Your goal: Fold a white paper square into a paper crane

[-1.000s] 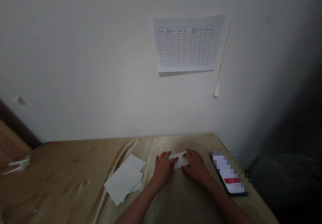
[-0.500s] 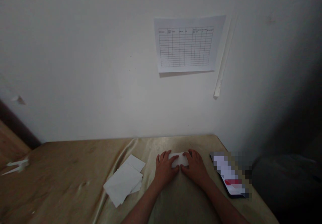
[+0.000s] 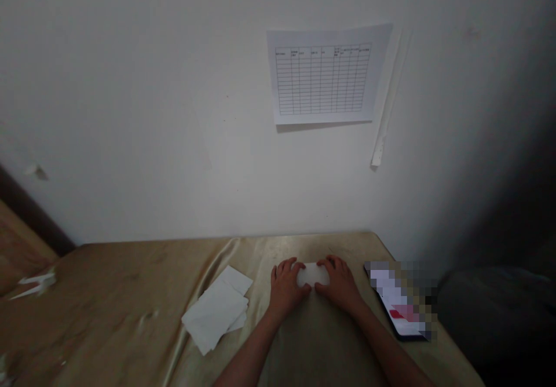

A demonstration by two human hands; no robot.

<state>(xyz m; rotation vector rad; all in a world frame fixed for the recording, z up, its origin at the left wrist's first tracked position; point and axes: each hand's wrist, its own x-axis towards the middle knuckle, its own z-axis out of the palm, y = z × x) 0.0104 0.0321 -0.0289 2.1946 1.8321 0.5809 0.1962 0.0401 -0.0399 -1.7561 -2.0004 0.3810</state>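
A small white piece of paper (image 3: 313, 275) lies on the cloth-covered table, between my two hands. My left hand (image 3: 286, 283) has its curled fingers and thumb on the paper's left edge. On the opposite edge, my right hand (image 3: 340, 283) grips in the same way, thumb at the near side and fingers at the far side. The two thumbs point at each other with a gap between them. Whether the paper is folded is not clear. To the left of my left arm lies a loose stack of white paper sheets (image 3: 217, 311).
A phone (image 3: 397, 303), partly pixelated, rests near the right edge of the table (image 3: 121, 294). White scraps (image 3: 37, 285) are at the far left. On the wall behind hangs a printed table sheet (image 3: 325, 77), beside a white strip (image 3: 384, 120). A dark shape stands at right.
My index fingers have drawn back from the middle of the paper toward its side edges, baring more of it. The whole view has shifted very slightly.
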